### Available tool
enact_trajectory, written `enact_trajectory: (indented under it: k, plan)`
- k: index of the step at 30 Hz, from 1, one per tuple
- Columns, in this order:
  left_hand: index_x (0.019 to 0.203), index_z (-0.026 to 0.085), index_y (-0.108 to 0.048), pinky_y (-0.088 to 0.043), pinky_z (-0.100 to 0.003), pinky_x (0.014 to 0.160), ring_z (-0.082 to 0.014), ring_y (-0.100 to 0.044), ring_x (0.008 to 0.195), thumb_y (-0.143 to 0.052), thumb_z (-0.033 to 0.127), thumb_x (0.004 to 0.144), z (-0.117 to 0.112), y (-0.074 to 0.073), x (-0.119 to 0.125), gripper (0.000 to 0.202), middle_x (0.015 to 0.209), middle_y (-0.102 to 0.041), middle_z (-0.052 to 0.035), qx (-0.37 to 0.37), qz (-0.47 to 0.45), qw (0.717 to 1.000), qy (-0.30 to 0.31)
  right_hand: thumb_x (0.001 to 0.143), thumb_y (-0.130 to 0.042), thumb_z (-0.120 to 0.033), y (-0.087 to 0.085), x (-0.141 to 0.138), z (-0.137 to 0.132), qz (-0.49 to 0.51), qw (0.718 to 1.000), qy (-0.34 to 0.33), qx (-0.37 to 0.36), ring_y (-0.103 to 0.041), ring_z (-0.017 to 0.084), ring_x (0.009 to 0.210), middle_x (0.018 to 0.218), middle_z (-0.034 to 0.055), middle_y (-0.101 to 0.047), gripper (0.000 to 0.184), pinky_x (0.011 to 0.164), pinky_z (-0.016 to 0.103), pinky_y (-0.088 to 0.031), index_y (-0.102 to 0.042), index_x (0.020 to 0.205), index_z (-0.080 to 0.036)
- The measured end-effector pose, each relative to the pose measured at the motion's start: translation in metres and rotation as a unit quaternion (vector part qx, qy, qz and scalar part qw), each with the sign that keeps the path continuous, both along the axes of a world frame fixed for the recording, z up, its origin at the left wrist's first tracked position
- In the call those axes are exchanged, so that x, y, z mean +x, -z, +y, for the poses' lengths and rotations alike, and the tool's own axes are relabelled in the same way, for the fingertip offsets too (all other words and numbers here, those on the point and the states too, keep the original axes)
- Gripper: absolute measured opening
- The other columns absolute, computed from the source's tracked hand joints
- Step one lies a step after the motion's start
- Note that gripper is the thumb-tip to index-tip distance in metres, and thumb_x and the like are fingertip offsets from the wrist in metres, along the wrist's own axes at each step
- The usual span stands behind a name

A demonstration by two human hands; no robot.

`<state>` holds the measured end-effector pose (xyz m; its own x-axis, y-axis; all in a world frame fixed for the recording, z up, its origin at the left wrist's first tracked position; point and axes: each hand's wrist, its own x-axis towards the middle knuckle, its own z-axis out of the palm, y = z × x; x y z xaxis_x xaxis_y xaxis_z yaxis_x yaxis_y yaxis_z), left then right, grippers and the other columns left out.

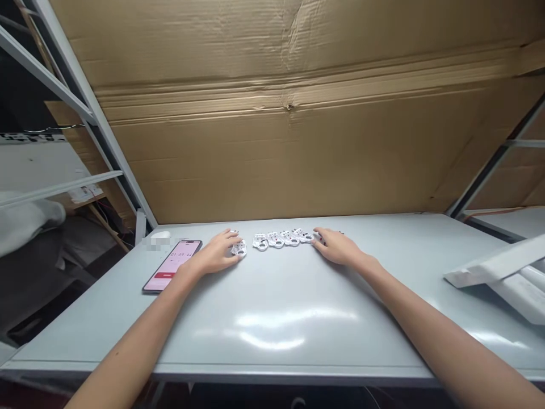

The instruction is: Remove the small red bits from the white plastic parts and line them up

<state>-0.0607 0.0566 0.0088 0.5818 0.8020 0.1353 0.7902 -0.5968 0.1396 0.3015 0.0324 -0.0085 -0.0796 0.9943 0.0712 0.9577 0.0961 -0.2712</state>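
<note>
While both our hands lie open and flat, not clamped on anything, near the far edge of the worktop [272,359], our left hand [215,254] touches one white plastic piece [239,247]. Our right hand [334,247] touches the end of a row of four white plastic pieces [283,239]. One phone [172,264] lies just beside our left hand.

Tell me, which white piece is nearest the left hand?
The end piece, set slightly apart from the others, right at the fingers of the left hand.
</note>
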Motion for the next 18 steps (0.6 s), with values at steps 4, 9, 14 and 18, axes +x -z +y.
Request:
enact_trajectory:
  k: [4,9,14,18]
  plan:
    - [0.145,0.023,-0.047,-0.026,-0.049,0.117,-0.0315,-0.023,0.148,-0.04,0.061,0.096,0.005,0.008,0.003,0.063,0.158,-0.031,-0.0116,-0.023,-0.013,1.0,-0.018,0.097,-0.038,-0.041,0.0,-0.001,0.0,-0.001,1.0,-0.001,0.004,-0.059,0.033,0.11,0.12,0.0164,-0.065,0.039,0.083,0.039,-0.044,-0.055,0.125,-0.018]
    - [0.15,0.022,-0.04,-0.026,-0.047,0.118,-0.0301,-0.022,0.148,-0.034,0.06,0.098,0.01,0.014,0.01,0.064,0.16,-0.027,-0.0109,-0.033,-0.03,0.998,-0.054,0.098,-0.038,-0.041,0.0,-0.003,-0.001,-0.013,1.0,-0.005,0.006,-0.057,0.032,0.115,0.122,0.0166,-0.064,0.039,0.086,0.038,-0.043,-0.055,0.124,-0.018]
    - [0.15,0.017,-0.038,-0.024,-0.045,0.119,-0.0289,-0.021,0.149,-0.034,0.053,0.099,0.012,0.019,0.018,0.063,0.159,-0.029,-0.0114,-0.012,-0.034,0.997,-0.072,0.098,-0.037,-0.041,-0.003,-0.005,-0.003,-0.021,1.0,-0.007,-0.006,-0.057,0.032,0.114,0.125,0.0165,-0.062,0.039,0.086,0.038,-0.043,-0.055,0.124,-0.018]
    - [0.148,0.016,-0.041,-0.025,-0.045,0.119,-0.0297,-0.025,0.147,-0.037,0.049,0.098,0.007,0.019,0.022,0.06,0.157,-0.034,-0.0119,0.006,-0.029,0.996,-0.081,0.098,-0.037,-0.042,-0.005,-0.005,-0.004,-0.019,1.0,-0.004,-0.011,-0.057,0.032,0.114,0.125,0.0171,-0.062,0.039,0.085,0.037,-0.044,-0.055,0.124,-0.018]
